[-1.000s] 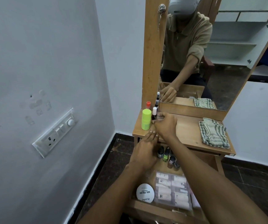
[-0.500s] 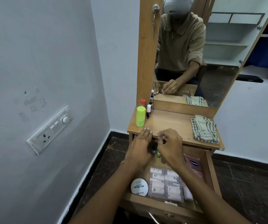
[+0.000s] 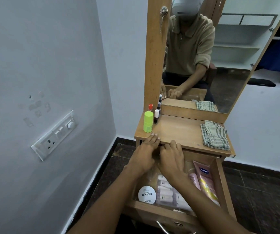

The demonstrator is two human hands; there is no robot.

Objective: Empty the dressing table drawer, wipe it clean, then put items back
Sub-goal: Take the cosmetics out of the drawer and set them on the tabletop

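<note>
The dressing table's drawer (image 3: 220, 181) stands pulled out under the wooden top (image 3: 178, 130). At its back edge my left hand (image 3: 145, 154) lies with straight fingers touching the top's front edge. Right beside it, my right hand (image 3: 171, 157) curls its fingers down into the drawer's back where small bottles stood; both hands hide those bottles. A round white nail polish tub (image 3: 147, 195), a clear pouch of sachets (image 3: 167, 191) and a pink Vaseline tube (image 3: 205, 181) lie in the drawer. A folded checked cloth (image 3: 214, 135) rests on the top at the right.
A lime green container (image 3: 148, 121), a red-capped bottle (image 3: 150, 107) and a white-capped bottle (image 3: 156, 116) stand at the top's back left. Behind them rises the mirror (image 3: 220, 48). A wall with a switch panel (image 3: 54, 135) is close on the left.
My right hand came back from the table top, where it left the white-capped bottle, down to the drawer's back beside my left hand. Both hands now cover the small bottles there.
</note>
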